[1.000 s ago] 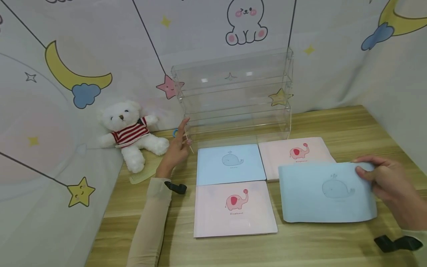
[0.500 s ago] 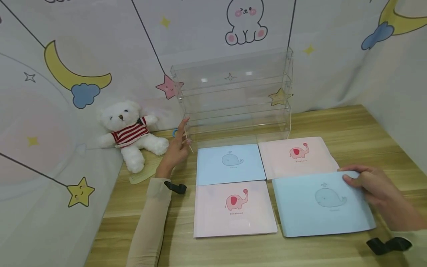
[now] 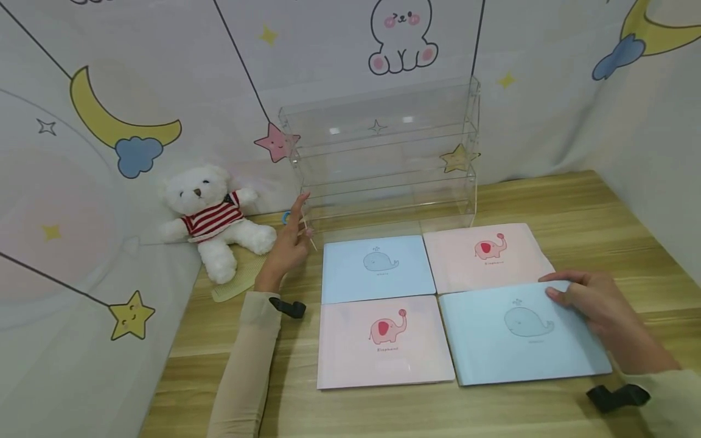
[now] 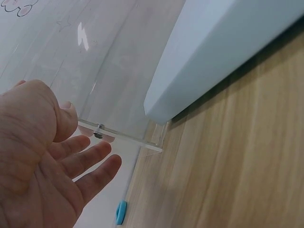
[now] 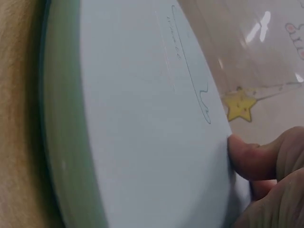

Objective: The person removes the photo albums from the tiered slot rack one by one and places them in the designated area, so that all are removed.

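Observation:
My right hand [image 3: 594, 307] pinches the upper right edge of a light blue whale book [image 3: 493, 350], thumb on the cover and fingers behind. The thumb [image 5: 247, 154] shows at that edge in the right wrist view. The book lies at the front right of a two-by-two group. Beside it are a pink elephant book [image 3: 350, 359], a second blue whale book [image 3: 345, 267] and a second pink elephant book [image 3: 451, 261]. My left hand [image 3: 285, 255] touches the left side of a clear acrylic rack [image 3: 383, 207]; its fingers [image 4: 97, 180] are loosely extended beside the panel.
A white teddy bear [image 3: 215, 219] in a striped shirt sits left of the rack on a yellowish flat thing [image 3: 241, 283]. Near the left hand lies a small blue ring-like object [image 4: 121, 212]. Behind the wooden table [image 3: 296, 413] hangs a printed cloth [image 3: 339, 55].
My right hand has lowered the whale book and moved it left, so its left edge now meets the front elephant book. The left hand has stayed at the rack.

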Motion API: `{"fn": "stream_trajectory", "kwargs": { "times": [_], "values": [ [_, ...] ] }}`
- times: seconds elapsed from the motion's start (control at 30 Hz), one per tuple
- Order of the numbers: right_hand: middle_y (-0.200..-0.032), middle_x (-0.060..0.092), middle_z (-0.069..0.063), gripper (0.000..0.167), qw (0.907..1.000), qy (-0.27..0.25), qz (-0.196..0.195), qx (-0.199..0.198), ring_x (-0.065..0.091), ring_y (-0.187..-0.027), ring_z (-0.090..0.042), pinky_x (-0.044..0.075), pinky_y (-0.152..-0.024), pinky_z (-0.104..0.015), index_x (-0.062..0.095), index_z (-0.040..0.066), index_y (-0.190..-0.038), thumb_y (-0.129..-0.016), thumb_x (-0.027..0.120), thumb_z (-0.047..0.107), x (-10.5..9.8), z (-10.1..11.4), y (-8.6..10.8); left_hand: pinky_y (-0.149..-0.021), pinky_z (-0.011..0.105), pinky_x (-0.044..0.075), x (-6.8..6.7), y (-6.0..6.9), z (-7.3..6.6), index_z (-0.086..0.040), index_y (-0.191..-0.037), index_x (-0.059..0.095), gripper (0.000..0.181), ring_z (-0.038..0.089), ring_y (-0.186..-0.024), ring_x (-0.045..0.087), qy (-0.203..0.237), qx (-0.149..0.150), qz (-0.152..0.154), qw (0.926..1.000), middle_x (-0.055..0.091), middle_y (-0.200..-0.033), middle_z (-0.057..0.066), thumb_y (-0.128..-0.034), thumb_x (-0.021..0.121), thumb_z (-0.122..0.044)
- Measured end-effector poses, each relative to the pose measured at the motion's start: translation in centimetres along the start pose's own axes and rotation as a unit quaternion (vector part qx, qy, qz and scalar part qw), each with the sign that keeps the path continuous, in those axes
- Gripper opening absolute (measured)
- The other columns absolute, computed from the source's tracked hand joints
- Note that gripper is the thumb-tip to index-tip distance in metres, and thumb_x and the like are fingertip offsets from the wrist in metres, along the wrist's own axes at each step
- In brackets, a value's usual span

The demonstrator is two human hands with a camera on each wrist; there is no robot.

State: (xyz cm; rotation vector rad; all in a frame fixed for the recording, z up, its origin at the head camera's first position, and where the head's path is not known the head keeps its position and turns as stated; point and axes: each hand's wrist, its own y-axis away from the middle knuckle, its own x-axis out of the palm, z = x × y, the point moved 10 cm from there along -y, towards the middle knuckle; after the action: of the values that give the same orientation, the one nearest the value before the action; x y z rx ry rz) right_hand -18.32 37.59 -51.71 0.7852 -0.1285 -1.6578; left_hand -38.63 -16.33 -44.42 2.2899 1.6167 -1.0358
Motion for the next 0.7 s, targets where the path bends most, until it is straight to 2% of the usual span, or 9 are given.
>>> {"fn": "stream_trajectory", "kwargs": {
  "times": [0.03, 0.1, 0.17, 0.2, 0.37, 0.5, 0.6, 0.7],
  "values": [
    [-0.122, 0.071, -0.013, 0.024, 0.9999, 0.01, -0.009, 0.003, 0.068, -0.098, -0.026, 0.057, -0.072, -0.028, 0.083, 0.018, -0.117, -0.099, 0.069, 0.009, 0.0, -0.1, 0.0, -0.126, 0.066, 0.041, 0.0, 0.0, 0.0, -0.038, -0.173, 0.007, 0.085, 0.044, -0.164, 0.028, -0.001, -0.001, -0.001, 1.0, 0.015, -0.181, 0.019, -0.1085, 0.044, 0.004],
    [-0.146, 0.056, -0.027, 0.031, 0.9993, 0.027, -0.027, 0.008, 0.062, -0.11, -0.034, 0.05, -0.075, -0.029, 0.078, 0.011, -0.128, -0.099, 0.068, 0.009, 0.1, -0.2, 0.0, -0.125, 0.066, 0.042, 0.0, -0.1, 0.0, -0.039, -0.172, 0.007, 0.087, 0.045, -0.163, 0.029, -0.006, -0.001, -0.003, 1.0, 0.017, -0.179, 0.023, -0.1078, 0.045, 0.005],
    [-0.162, 0.04, -0.032, 0.038, 0.9985, 0.033, -0.041, 0.014, 0.053, -0.121, -0.042, 0.045, -0.079, -0.031, 0.072, 0.005, -0.137, -0.1, 0.067, 0.009, 0.2, -0.2, 0.0, -0.124, 0.066, 0.043, 0.0, -0.1, 0.1, -0.041, -0.172, 0.007, 0.088, 0.045, -0.162, 0.032, -0.012, -0.002, -0.007, 0.9999, 0.021, -0.177, 0.027, -0.1074, 0.046, 0.004],
    [-0.164, 0.037, -0.032, 0.039, 0.9982, 0.034, -0.046, 0.017, 0.05, -0.124, -0.044, 0.043, -0.08, -0.033, 0.071, 0.004, -0.139, -0.1, 0.067, 0.009, 0.2, -0.3, 0.0, -0.124, 0.066, 0.044, -0.1, -0.1, 0.1, -0.042, -0.172, 0.007, 0.089, 0.045, -0.161, 0.033, -0.014, -0.003, -0.008, 0.9999, 0.022, -0.176, 0.029, -0.1074, 0.046, 0.004],
    [-0.165, 0.036, -0.033, 0.042, 0.9967, 0.044, -0.068, 0.009, 0.043, -0.131, -0.049, 0.041, -0.093, -0.046, 0.067, 0.0, -0.141, -0.1, 0.068, 0.009, 0.2, 0.0, 0.2, -0.122, 0.067, 0.044, -0.1, -0.1, 0.1, -0.039, -0.172, 0.008, 0.087, 0.046, -0.159, 0.038, -0.016, 0.002, -0.008, 0.9998, 0.023, -0.176, 0.03, -0.1076, 0.047, 0.004],
    [-0.162, 0.039, -0.035, 0.044, 0.9942, 0.068, -0.082, -0.015, 0.04, -0.133, -0.052, 0.037, -0.097, -0.055, 0.066, -0.002, -0.141, -0.099, 0.07, 0.011, 0.2, 0.3, 0.5, -0.122, 0.067, 0.044, -0.1, -0.1, -0.1, -0.038, -0.172, 0.009, 0.085, 0.047, -0.158, 0.039, -0.015, 0.004, -0.007, 0.9999, 0.022, -0.176, 0.029, -0.1084, 0.046, 0.004],
    [-0.159, 0.04, -0.039, 0.045, 0.9882, 0.114, -0.094, -0.041, 0.041, -0.13, -0.055, 0.037, -0.098, -0.061, 0.066, -0.002, -0.139, -0.099, 0.071, 0.017, 0.2, 0.8, 0.8, -0.123, 0.066, 0.044, -0.2, 0.0, -0.1, -0.039, -0.172, 0.009, 0.085, 0.047, -0.159, 0.037, -0.015, 0.0, -0.007, 0.9999, 0.022, -0.177, 0.028, -0.1087, 0.046, 0.003],
    [-0.157, 0.04, -0.043, 0.043, 0.9779, 0.167, -0.106, -0.069, 0.041, -0.129, -0.059, 0.037, -0.103, -0.071, 0.067, -0.001, -0.135, -0.099, 0.072, 0.021, 0.3, 1.2, 1.2, -0.124, 0.067, 0.043, -0.2, 0.0, -0.1, -0.038, -0.172, 0.009, 0.085, 0.048, -0.159, 0.035, -0.017, -0.002, -0.006, 0.9998, 0.021, -0.177, 0.028, -0.1086, 0.046, 0.004]
  ]
}}
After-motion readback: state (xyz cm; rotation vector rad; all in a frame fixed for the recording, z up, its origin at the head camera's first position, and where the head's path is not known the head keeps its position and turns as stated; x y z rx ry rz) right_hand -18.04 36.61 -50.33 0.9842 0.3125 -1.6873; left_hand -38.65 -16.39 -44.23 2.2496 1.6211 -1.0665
